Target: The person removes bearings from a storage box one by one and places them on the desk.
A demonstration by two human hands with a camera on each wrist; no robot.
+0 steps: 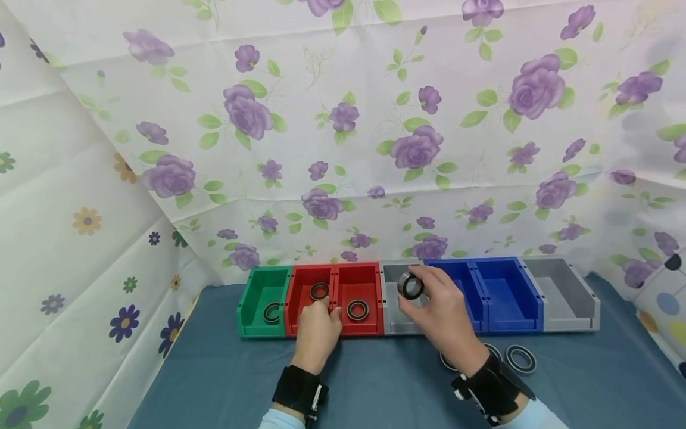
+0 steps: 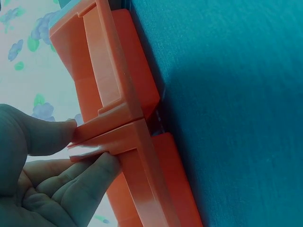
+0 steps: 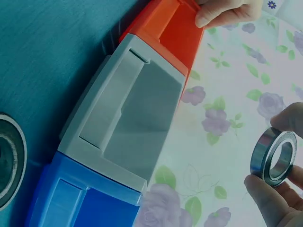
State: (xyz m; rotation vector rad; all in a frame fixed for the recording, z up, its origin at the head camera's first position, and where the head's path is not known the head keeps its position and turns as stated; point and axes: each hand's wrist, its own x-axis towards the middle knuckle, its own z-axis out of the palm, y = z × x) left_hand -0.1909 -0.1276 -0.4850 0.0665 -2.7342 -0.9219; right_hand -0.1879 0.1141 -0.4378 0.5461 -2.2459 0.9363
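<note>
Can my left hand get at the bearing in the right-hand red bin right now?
Probably yes: the bearing lies uncovered in the open red bin beside your left hand, which would first release the pinched bin walls.

In the head view, the right hand (image 1: 442, 301) and forearm (image 1: 471, 353) partly hide the left blue bin (image 1: 460, 276) and two loose bearings (image 1: 445, 362); the left hand (image 2: 54, 184) is cut off by the left wrist view's left edge, a bearing (image 3: 21, 161) by the right wrist view's
</note>
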